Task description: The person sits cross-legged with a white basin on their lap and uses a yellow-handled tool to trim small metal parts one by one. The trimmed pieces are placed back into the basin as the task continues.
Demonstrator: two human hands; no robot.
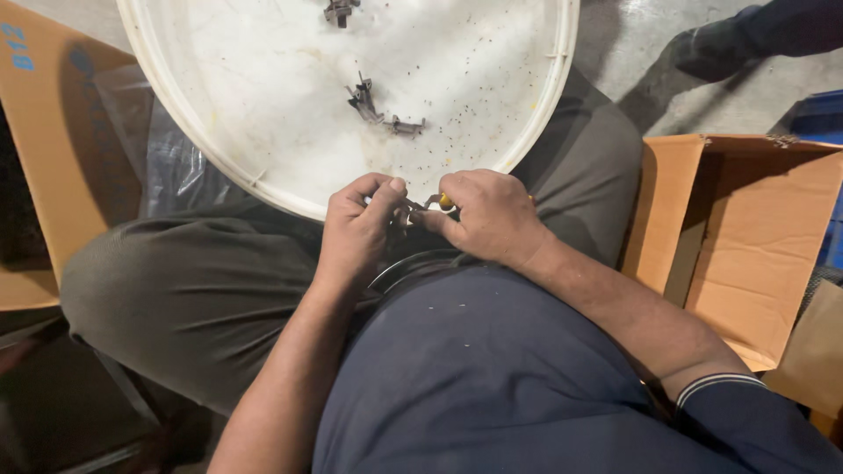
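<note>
My left hand (358, 225) pinches a small dark metal part (415, 207) between thumb and fingers, just over my lap. My right hand (488, 215) is closed around a tool with a yellow handle tip (446, 200), its end meeting the metal part. Both hands hover at the near rim of a large round white tray (263, 180) resting on my knees. Inside the tray lie a few similar metal parts (376, 109), with one more at the far edge (340, 10).
An open cardboard box (746, 228) stands on the floor to my right. A flattened cardboard sheet (53, 132) and clear plastic wrap (171, 167) lie to my left. Another person's dark shoe (711, 44) shows at the upper right, beside a blue crate (821, 114).
</note>
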